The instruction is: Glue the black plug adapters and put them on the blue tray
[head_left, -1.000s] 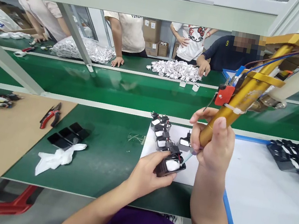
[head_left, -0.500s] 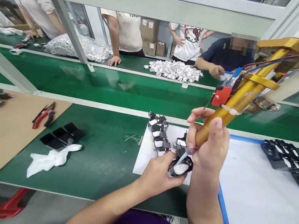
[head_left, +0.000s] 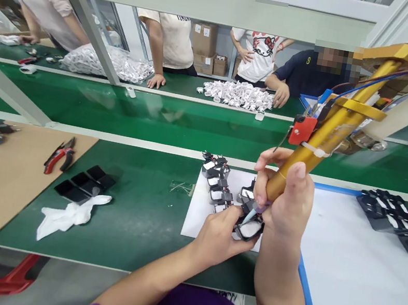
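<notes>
Centrally, left hand point(head_left: 219, 234) grips part point(head_left: 249, 229) (sheet edge point(head_left: 191, 224))

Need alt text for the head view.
The right hand grips a gold dispenser, its tip at a small black part held by the left hand over a white sheet on a green bench. More parts lie in a row behind it.

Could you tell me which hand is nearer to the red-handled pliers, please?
Left. The left hand holds a black part right of the pliers; the right hand, gripping the gold tool, is farther right.
</notes>
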### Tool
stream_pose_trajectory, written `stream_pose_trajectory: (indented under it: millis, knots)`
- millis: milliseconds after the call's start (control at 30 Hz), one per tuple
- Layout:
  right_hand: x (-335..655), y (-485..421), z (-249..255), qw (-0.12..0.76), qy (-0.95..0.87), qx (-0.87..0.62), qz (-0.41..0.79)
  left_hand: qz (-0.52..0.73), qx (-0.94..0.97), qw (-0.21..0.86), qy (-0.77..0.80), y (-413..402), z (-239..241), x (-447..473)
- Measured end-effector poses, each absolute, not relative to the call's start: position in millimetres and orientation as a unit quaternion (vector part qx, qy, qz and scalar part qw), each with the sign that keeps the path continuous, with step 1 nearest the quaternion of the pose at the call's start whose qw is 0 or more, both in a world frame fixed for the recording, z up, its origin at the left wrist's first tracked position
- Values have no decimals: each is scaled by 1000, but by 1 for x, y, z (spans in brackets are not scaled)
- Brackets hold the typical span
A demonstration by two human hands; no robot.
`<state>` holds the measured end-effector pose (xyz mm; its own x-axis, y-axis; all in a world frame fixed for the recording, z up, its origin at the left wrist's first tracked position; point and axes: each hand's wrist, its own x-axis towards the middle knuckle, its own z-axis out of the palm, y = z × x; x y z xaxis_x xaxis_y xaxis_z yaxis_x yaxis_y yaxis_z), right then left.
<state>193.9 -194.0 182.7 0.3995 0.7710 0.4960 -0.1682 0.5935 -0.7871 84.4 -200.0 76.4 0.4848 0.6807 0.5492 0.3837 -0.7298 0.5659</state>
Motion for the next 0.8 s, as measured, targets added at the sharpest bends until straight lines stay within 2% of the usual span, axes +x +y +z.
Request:
stream_pose_trajectory:
  millis: [267, 500, 800]
  knots:
    - [198, -190, 184, 770, -448, -324, 318, 398, 836, 209, 314, -190, 70, 75]
    - [198, -191, 187, 774, -435, -323, 327, 434, 825, 179, 314, -182, 58, 60]
    - [197, -193, 190, 760, -431, -265, 408, 404, 827, 208, 332, -196, 64, 72]
